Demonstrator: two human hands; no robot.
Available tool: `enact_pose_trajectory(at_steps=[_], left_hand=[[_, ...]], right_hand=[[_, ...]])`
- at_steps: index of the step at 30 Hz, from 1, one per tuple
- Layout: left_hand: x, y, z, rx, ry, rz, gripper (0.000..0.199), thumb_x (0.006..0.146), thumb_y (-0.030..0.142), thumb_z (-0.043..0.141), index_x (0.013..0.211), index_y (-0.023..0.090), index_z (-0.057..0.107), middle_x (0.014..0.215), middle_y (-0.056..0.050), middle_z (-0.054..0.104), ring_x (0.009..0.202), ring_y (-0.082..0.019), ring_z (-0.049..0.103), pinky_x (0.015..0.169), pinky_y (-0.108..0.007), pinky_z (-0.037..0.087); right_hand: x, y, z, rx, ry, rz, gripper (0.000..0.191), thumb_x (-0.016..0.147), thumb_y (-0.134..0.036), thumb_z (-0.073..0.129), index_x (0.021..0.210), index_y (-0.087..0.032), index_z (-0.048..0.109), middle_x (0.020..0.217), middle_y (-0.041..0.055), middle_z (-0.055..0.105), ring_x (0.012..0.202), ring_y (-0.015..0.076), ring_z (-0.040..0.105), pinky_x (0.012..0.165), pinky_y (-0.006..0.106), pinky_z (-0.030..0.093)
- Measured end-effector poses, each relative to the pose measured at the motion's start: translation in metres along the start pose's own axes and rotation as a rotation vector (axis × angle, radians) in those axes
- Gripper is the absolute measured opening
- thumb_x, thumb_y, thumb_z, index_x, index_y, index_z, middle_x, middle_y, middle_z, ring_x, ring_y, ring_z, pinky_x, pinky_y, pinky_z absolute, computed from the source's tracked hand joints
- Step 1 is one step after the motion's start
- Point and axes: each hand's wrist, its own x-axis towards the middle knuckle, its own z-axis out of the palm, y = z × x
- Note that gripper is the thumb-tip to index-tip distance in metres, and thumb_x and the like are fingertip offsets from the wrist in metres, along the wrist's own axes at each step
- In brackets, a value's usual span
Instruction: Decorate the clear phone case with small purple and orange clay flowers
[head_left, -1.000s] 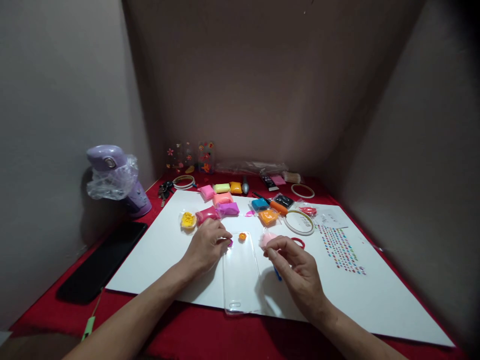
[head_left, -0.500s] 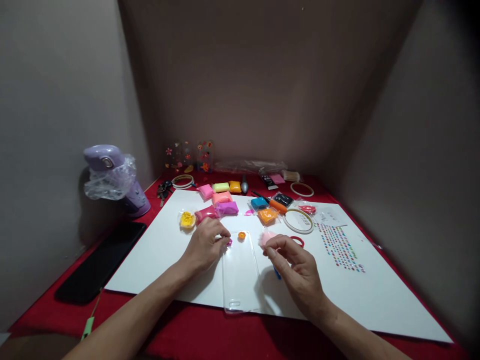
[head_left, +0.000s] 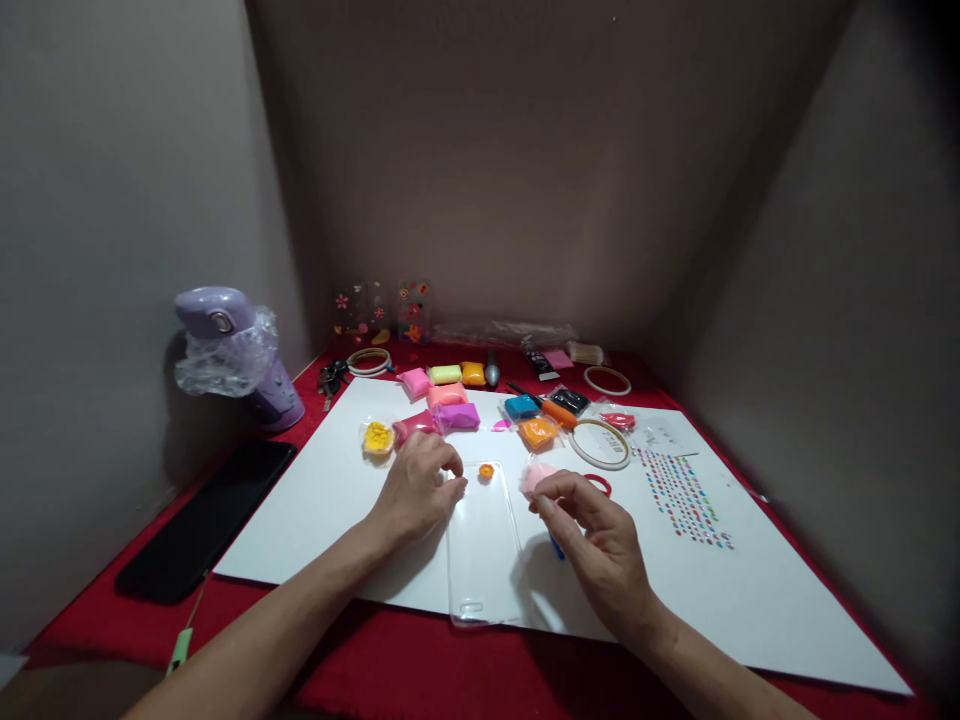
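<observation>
A clear phone case (head_left: 484, 560) lies flat on a white board (head_left: 300, 535). Near its top edge sits a small orange flower-like piece (head_left: 487, 471). My left hand (head_left: 418, 488) is over the case's upper left corner, thumb and index finger curled together; what is between them, if anything, is hidden. To the right of the case, my right hand (head_left: 596, 545) is raised with its fingers pinched; anything at the tips is too small to name. Just behind those fingertips is a pale pink packet (head_left: 537, 474). A red scissors-like loop (head_left: 598, 484) is partly hidden by this hand.
Several coloured clay packets (head_left: 457, 416) lie along the back of the board, with an embroidery hoop (head_left: 600, 444) and a gem sticker sheet (head_left: 686, 498) to the right. At left are a black phone (head_left: 210, 520) and a purple bottle (head_left: 266, 375). Walls enclose the table.
A small magenta piece seen at my left fingertips is out of sight now. My left fingertips have shifted slightly. The right hand keeps its pinch, and the whole view has drifted a little.
</observation>
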Motion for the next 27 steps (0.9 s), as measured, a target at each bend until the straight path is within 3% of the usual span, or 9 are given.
enact_pose_trajectory(at_steps=[8,14,21,27], left_hand=[[0.001,0.007,-0.006,-0.044,0.067,-0.034,0.011,0.079,0.016,0.058,0.069,0.019,0.056,0.075,-0.001,0.057,0.079,-0.019,0.048,0.076,-0.033,0.037],[-0.002,0.021,-0.012,-0.137,0.069,0.052,0.014,0.085,0.020,0.058,0.071,0.019,0.057,0.074,0.000,0.060,0.077,-0.017,0.049,0.076,-0.032,0.036],[-0.004,0.019,-0.009,-0.165,0.092,0.077,0.015,0.085,0.018,0.058,0.070,0.018,0.057,0.072,0.000,0.060,0.076,-0.017,0.049,0.073,-0.031,0.037],[-0.006,0.021,-0.009,-0.188,0.092,0.089,0.015,0.085,0.018,0.058,0.070,0.018,0.057,0.073,-0.001,0.060,0.076,-0.017,0.049,0.070,-0.031,0.037]], right_hand=[[0.000,-0.002,0.000,0.027,-0.004,0.044,0.014,0.090,-0.029,0.053,0.081,-0.021,0.058,0.078,0.0015,0.059,0.075,0.0161,0.055,0.066,0.029,0.042],[0.004,0.001,0.001,0.097,-0.042,0.176,0.017,0.089,-0.033,0.054,0.083,-0.020,0.062,0.078,0.0023,0.061,0.067,0.0136,0.051,0.053,0.025,0.037],[0.006,0.005,0.002,0.292,-0.027,0.317,0.016,0.086,-0.035,0.059,0.090,-0.020,0.063,0.080,0.0018,0.061,0.061,0.0107,0.047,0.050,0.022,0.036],[0.013,0.008,-0.004,0.352,0.016,0.322,0.013,0.086,-0.031,0.058,0.086,-0.018,0.060,0.072,0.0000,0.058,0.058,0.0098,0.046,0.050,0.022,0.036]])
